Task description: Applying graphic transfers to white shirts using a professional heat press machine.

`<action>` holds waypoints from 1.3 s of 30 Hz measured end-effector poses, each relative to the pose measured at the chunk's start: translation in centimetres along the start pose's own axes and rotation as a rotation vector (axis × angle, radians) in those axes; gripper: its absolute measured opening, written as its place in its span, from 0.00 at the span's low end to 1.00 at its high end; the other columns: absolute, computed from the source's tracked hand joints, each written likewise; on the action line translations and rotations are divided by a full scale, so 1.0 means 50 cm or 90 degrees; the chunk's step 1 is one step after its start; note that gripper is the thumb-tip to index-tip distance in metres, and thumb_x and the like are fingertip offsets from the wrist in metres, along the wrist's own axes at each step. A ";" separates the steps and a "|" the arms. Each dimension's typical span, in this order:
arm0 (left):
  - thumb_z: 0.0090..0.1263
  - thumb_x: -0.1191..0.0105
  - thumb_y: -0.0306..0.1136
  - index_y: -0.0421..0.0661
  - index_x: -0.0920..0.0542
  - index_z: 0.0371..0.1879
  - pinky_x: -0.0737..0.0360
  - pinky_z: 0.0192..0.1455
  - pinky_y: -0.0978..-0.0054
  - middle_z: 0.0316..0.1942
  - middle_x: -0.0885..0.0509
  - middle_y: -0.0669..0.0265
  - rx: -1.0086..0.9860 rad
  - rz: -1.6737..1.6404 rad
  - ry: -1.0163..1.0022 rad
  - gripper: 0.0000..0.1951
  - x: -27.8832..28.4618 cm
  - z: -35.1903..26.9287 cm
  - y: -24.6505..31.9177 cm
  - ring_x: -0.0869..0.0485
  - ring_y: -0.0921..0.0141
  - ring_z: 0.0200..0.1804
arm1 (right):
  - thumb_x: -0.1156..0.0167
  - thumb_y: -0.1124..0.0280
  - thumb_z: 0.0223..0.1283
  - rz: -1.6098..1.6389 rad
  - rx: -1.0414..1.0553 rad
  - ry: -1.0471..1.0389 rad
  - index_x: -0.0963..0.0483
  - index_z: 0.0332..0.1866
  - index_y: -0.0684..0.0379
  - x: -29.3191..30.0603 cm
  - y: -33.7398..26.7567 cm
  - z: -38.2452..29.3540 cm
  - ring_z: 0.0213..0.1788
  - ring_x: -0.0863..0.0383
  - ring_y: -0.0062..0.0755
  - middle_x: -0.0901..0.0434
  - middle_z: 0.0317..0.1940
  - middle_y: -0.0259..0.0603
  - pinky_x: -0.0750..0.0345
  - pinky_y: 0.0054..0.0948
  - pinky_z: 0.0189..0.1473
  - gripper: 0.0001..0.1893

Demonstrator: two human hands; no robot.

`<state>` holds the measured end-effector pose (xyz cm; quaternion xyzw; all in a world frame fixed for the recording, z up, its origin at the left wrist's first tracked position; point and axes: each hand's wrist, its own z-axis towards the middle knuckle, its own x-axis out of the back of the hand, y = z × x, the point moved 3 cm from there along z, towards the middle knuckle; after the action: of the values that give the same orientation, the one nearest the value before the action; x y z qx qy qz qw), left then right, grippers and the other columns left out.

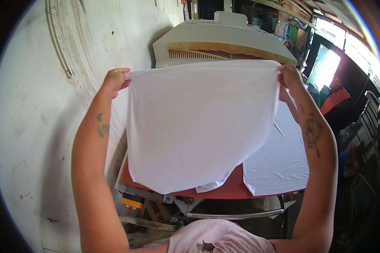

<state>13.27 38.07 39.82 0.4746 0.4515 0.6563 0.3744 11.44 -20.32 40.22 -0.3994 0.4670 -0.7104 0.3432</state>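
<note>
A white fabric piece [199, 123] hangs stretched between my raised hands, over a red padded table surface [234, 183]. My left hand [117, 81] pinches its upper left corner, and my right hand [288, 77] grips the upper right corner. Below my right hand, a second white fabric piece [277, 158] lies on the red surface with small wrinkles, partly covered by the raised fabric. The raised piece's lower edge droops close to the table's front; whether it touches is unclear. Part of another arm [289, 102] shows behind my right wrist.
A large grey machine hood [221, 34] with vent slots stands behind the table. A stained white wall [60, 126] runs along the left. At the table's front are a curved metal bar [237, 216] and a yellow-and-black control box [132, 201]. A chair [371, 110] stands at right.
</note>
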 end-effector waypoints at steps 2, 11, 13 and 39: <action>0.69 0.58 0.28 0.43 0.22 0.51 0.19 0.45 0.74 0.45 0.21 0.60 -0.101 -0.091 0.049 0.15 -0.021 0.048 0.053 0.21 0.71 0.40 | 0.45 0.63 0.62 -0.035 0.108 0.075 0.24 0.41 0.55 0.025 -0.022 0.072 0.20 0.29 0.17 0.23 0.24 0.30 0.29 0.21 0.25 0.09; 0.71 0.56 0.31 0.39 0.27 0.56 0.28 0.57 0.70 0.51 0.24 0.61 -0.360 -0.392 0.085 0.17 0.090 -0.163 0.117 0.25 0.69 0.52 | 0.55 0.52 0.69 0.307 0.365 0.004 0.28 0.50 0.61 0.139 -0.071 -0.211 0.49 0.23 0.32 0.20 0.44 0.42 0.28 0.36 0.54 0.21; 0.70 0.55 0.31 0.41 0.25 0.53 0.28 0.53 0.71 0.48 0.23 0.65 -0.229 -0.389 0.116 0.15 0.101 -0.202 -0.001 0.25 0.72 0.48 | 0.55 0.54 0.69 0.507 0.194 -0.025 0.27 0.45 0.59 0.077 -0.013 -0.286 0.46 0.22 0.31 0.21 0.39 0.39 0.27 0.35 0.51 0.19; 0.58 0.47 0.22 0.39 0.20 0.47 0.28 0.46 0.77 0.38 0.19 0.63 0.214 0.073 0.006 0.16 -0.017 -0.420 -0.682 0.23 0.72 0.39 | 0.39 0.73 0.51 -0.119 -0.220 -0.022 0.22 0.33 0.63 -0.055 0.658 -0.615 0.27 0.24 0.27 0.22 0.25 0.37 0.27 0.28 0.32 0.06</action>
<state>-4.55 42.94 4.27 0.5524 0.5286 0.5943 0.2497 -10.88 -16.76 1.16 -0.5059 0.5370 -0.6416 0.2098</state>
